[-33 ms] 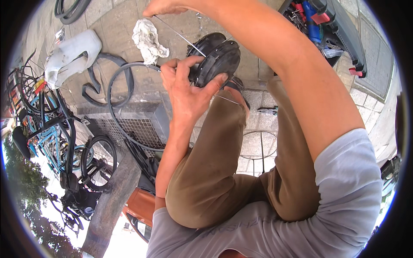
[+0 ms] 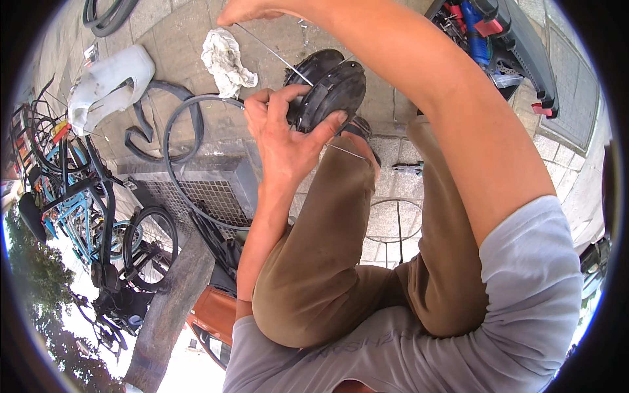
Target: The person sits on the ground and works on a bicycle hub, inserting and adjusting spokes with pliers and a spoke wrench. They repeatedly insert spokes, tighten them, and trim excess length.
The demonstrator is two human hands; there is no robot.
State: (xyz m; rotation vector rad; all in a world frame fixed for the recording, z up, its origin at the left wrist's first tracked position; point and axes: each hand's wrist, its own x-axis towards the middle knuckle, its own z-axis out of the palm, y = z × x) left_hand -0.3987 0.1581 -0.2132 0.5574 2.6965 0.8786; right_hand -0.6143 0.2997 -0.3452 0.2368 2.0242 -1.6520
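My left hand (image 2: 282, 134) grips the side of a black bicycle wheel hub (image 2: 337, 92) with two wide round flanges, held in front of my knees. Its thumb lies on the near flange, and its fingers curl over the left side. A thin metal spoke (image 2: 268, 51) runs from the hub up and left to my right hand (image 2: 252, 12) at the top edge. The right hand's fingertips close on the spoke's outer end; part of that hand is cut off by the frame. Another thin spoke (image 2: 347, 149) sticks out below the hub, over my left knee.
A crumpled white rag (image 2: 224, 62) and a cut plastic jug (image 2: 128, 72) lie on the paving. Left of me are a bare rim (image 2: 169, 150), a black inner tube (image 2: 196, 124), a metal grate (image 2: 183, 196) and parked bicycles (image 2: 65, 209). Pliers (image 2: 409, 168) and a toolbox (image 2: 540, 59) are right.
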